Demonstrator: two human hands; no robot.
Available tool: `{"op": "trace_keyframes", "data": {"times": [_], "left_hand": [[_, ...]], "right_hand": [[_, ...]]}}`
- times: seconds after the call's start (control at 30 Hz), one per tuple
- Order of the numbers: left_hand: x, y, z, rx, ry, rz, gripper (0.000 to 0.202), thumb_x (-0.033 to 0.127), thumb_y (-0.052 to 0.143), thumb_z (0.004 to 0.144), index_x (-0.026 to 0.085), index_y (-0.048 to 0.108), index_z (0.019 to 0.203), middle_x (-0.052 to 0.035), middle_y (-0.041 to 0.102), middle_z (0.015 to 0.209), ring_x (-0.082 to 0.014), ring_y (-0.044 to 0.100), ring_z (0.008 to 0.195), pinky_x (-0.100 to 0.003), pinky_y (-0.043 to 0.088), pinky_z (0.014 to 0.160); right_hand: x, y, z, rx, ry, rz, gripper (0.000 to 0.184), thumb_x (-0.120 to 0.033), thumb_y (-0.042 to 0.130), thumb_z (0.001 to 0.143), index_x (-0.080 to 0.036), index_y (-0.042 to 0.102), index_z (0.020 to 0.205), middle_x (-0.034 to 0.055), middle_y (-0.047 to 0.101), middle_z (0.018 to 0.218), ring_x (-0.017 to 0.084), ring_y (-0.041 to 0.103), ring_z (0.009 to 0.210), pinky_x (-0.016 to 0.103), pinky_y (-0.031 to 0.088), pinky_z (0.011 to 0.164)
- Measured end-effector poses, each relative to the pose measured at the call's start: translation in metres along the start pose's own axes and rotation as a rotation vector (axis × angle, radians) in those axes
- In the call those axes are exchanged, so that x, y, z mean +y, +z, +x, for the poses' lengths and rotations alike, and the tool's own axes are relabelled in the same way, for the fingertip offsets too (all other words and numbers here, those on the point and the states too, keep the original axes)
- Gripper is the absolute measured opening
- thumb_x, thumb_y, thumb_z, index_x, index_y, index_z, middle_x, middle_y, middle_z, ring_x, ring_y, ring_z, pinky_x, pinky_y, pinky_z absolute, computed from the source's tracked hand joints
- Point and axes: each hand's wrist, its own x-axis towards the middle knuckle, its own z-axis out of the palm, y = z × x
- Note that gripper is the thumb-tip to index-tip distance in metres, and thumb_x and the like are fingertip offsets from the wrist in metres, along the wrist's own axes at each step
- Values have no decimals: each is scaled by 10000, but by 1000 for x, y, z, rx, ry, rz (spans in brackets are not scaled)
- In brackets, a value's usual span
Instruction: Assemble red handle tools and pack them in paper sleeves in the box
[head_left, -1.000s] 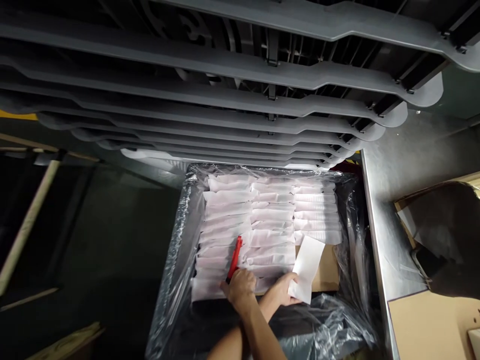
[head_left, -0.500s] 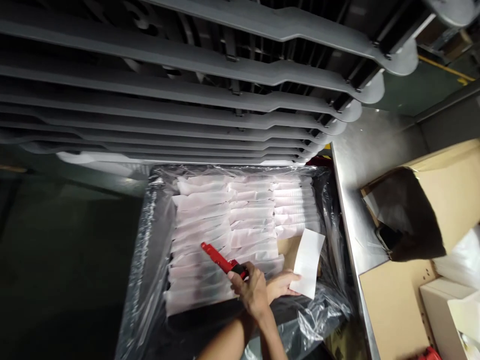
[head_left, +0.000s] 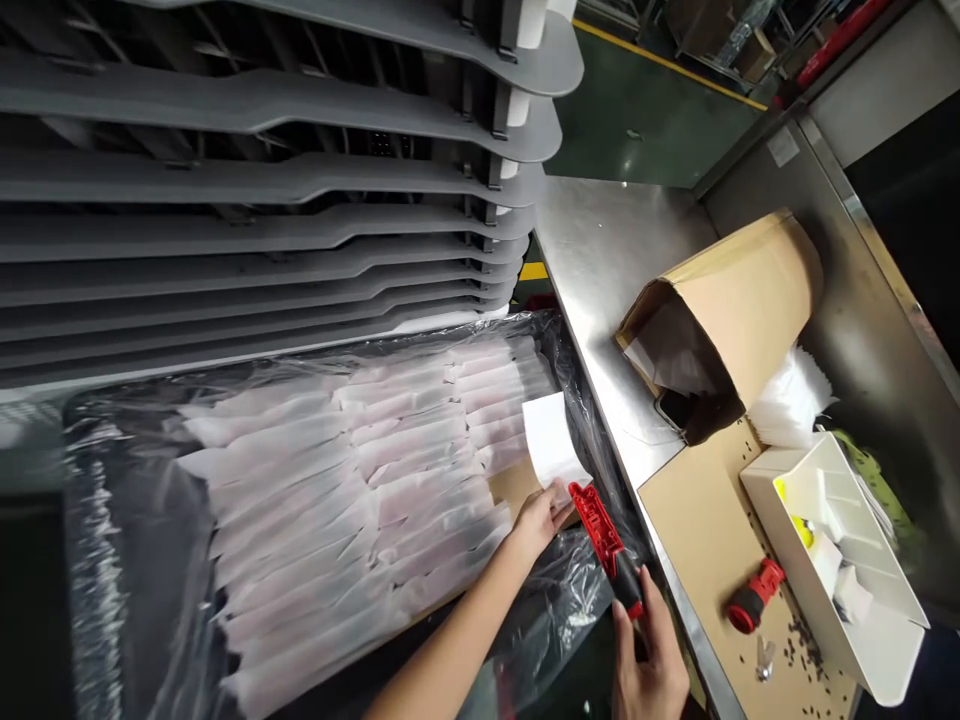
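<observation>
My left hand (head_left: 541,516) reaches into a plastic-lined box (head_left: 127,470) and pinches the lower edge of a white packet (head_left: 551,448), held upright near the box's right side. Rows of similar white packets (head_left: 360,480) fill the box, with a patch of brown cardboard (head_left: 512,485) showing beside my hand. My right hand (head_left: 649,660) is closed round the black grip of a red tool (head_left: 600,535). It is at the box's right edge, and the tool points up-left toward the packet.
A stack of grey plastic trays (head_left: 262,200) overhangs the box at the back. On the steel table (head_left: 600,250) to the right lie a tipped brown paper bag (head_left: 742,290), a cardboard sheet (head_left: 697,520), a small red tool (head_left: 750,598) and a white bin (head_left: 840,540).
The view has swung right. My right hand has carried the red tool from over the packets to the box's right edge, uncrossing my arms. My left hand still holds the white packet.
</observation>
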Motion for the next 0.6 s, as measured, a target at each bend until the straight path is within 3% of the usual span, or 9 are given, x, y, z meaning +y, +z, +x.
{"op": "trace_keyframes", "data": {"times": [0.17, 0.33, 0.43, 0.6], "left_hand": [[1, 0, -10, 49, 66, 3, 39, 127, 626, 949, 108, 659, 941, -9, 723, 754, -112, 693, 648, -234, 599, 642], [2, 3, -18, 29, 84, 16, 32, 132, 634, 941, 136, 664, 932, -17, 752, 721, -120, 716, 636, -204, 591, 635], [1, 4, -25, -44, 38, 48, 138, 241, 597, 982, 127, 667, 946, -37, 754, 716, -129, 714, 607, -195, 565, 582], [-1, 2, -38, -153, -52, 71, 291, 365, 580, 988, 100, 673, 1061, -81, 773, 802, -169, 739, 670, -217, 559, 572]], "right_hand": [[6, 1, -1, 39, -206, -149, 381, -383, 561, 996, -166, 663, 1292, 130, 729, 1222, 280, 720, 1078, 374, 587, 868], [4, 4, 1, 22, -247, -157, 360, -364, 548, 1002, -176, 658, 1290, 124, 730, 1224, 271, 727, 1075, 369, 592, 875], [6, 11, -6, -37, -136, -109, 422, -436, 555, 986, -155, 637, 1291, 144, 722, 1240, 270, 728, 1080, 354, 597, 882], [7, 18, -9, -36, 191, 45, 669, -615, 652, 865, -143, 540, 1326, 175, 720, 1225, 288, 719, 1095, 371, 590, 910]]}}
